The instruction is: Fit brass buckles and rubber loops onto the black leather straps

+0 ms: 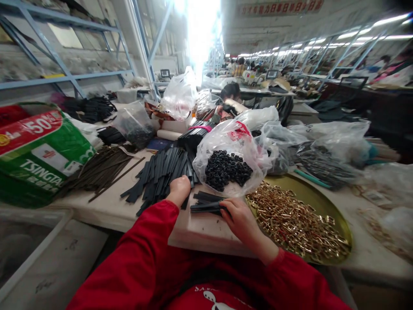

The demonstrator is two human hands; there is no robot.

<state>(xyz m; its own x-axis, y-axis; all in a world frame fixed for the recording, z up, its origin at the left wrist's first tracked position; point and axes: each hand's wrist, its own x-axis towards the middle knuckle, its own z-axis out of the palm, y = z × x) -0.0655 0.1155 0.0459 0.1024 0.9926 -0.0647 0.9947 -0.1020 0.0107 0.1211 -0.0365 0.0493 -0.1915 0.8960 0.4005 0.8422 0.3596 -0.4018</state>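
My left hand (180, 189) is closed at the right edge of a fanned pile of flat black strips (161, 168). Its fingertips are hidden, so I cannot see what is in them; a strip end shows just below. Over at the table's front edge, my right hand (238, 217) has its fingers closed around the right end of a small stack of black strips (206, 208). Behind the hands, a clear plastic bag (206, 148) lies open with many small black loops (227, 170) in it. Right of my right hand is a round gold tray (343, 221) heaped with gold-coloured metal buckles (290, 215).
A green and red bag (45, 159) stands at the left, beside a bundle of brown strips (103, 170). Further clear bags (329, 146) lie at the right and back. A white bin (64, 254) sits below the table at left. Another person (230, 92) is behind the piles.
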